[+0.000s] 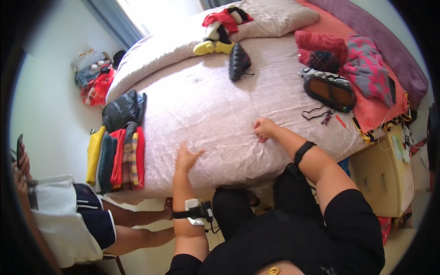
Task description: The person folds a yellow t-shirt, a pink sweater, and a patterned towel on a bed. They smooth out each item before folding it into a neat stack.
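A pale pink patterned bed cover spreads over the bed before me. My left hand is over its near part, fingers and thumb apart, holding nothing. My right hand is curled, its fingertips pinching the cover where a small fold runs toward the near edge. To the left of my left hand lies a row of folded clothes: a yellow one, a dark teal one and several red or plaid ones. A folded black puffer jacket lies just beyond them.
Farther up lie a plush toy and a quilted black item. On the right are an oval black-and-brown item, red knitwear, a grey-pink cloth and a cord. A seated person with a phone is left; a bedside cabinet, right.
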{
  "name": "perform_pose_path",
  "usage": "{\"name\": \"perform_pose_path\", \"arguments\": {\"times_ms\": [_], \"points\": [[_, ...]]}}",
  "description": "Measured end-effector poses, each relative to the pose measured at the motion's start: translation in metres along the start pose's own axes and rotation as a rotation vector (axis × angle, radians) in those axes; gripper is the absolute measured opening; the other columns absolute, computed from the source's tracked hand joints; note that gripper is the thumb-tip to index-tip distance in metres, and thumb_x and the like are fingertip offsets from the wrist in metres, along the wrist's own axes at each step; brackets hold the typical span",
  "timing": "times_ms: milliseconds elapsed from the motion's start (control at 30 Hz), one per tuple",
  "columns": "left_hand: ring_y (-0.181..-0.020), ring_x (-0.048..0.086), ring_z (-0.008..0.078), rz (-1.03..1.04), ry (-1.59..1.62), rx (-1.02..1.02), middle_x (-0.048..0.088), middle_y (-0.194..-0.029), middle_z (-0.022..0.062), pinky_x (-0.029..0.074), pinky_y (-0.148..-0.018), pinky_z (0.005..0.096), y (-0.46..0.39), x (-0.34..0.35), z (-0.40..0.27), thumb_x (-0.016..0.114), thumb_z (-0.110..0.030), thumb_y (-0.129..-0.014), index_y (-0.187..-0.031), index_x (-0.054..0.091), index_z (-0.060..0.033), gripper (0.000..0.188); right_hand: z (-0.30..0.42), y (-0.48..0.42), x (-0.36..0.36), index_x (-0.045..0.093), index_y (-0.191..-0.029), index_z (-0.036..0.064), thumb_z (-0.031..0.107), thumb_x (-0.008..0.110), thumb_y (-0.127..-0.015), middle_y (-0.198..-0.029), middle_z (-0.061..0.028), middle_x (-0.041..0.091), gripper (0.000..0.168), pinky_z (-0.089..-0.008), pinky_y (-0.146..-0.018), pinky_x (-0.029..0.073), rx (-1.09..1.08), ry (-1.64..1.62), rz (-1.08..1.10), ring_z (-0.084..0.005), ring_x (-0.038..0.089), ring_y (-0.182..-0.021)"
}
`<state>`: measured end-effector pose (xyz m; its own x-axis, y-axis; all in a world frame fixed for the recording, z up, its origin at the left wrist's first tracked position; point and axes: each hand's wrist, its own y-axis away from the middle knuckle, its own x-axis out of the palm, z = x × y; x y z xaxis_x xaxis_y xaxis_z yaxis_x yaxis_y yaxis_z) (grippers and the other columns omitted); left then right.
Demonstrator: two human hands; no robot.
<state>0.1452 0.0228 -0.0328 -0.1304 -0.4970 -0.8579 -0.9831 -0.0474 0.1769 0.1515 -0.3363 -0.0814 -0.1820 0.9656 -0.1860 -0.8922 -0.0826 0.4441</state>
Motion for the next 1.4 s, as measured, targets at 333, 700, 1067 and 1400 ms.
{"name": "perform_pose_path", "arguments": {"times_ms": [333,700,1067,1400], "points": [[-0.135,-0.025,0.0530,0.589,-0.476,-0.160,-0.032,-0.142,0.0362,0.005,-0.093,0.0809,0.039,0.054,-0.085,0.083,-0.071,-0.042,-0.142,-0.028,-0.0011,0.165,0.086,-0.112,-0.011,0.060,-0.105,-0.001,0.023,0.071,-0.080,-0.089,-0.0189,0.068,0.037,-0.0416,-0.049,0.052,0.031,0.237,-0.160,-0.0284,0.067,-0.064],[-0.130,-0.033,0.0539,0.695,-0.451,-0.256,-0.034,-0.141,0.0370,0.001,-0.092,0.0817,0.022,0.054,-0.078,0.083,-0.071,-0.040,-0.143,-0.025,0.0008,0.166,0.163,-0.215,-0.029,0.054,-0.132,0.021,0.043,0.077,-0.074,-0.127,-0.0221,0.057,0.066,-0.0391,-0.101,0.041,-0.205,0.532,-0.548,-0.0380,0.049,-0.119],[-0.131,-0.032,0.0536,0.635,-0.440,-0.228,-0.036,-0.138,0.0387,0.001,-0.093,0.0804,0.025,0.061,-0.072,0.085,-0.068,-0.038,-0.138,-0.032,0.0034,0.170,0.141,-0.124,-0.047,0.073,-0.092,0.025,0.021,0.063,-0.078,-0.096,-0.0185,0.066,0.017,-0.0381,-0.086,0.050,-0.440,0.404,-0.589,-0.0334,0.061,-0.096],[-0.132,-0.026,0.0567,0.560,-0.534,-0.111,-0.030,-0.138,0.0441,-0.006,-0.110,0.0591,0.023,0.072,-0.073,0.085,-0.069,-0.040,-0.136,-0.031,0.0085,0.169,0.031,0.123,-0.158,0.068,-0.078,0.014,0.017,0.061,-0.076,-0.099,-0.0151,0.054,0.008,-0.0414,-0.075,0.045,-0.978,1.243,-0.494,-0.0316,0.053,-0.093]]}}
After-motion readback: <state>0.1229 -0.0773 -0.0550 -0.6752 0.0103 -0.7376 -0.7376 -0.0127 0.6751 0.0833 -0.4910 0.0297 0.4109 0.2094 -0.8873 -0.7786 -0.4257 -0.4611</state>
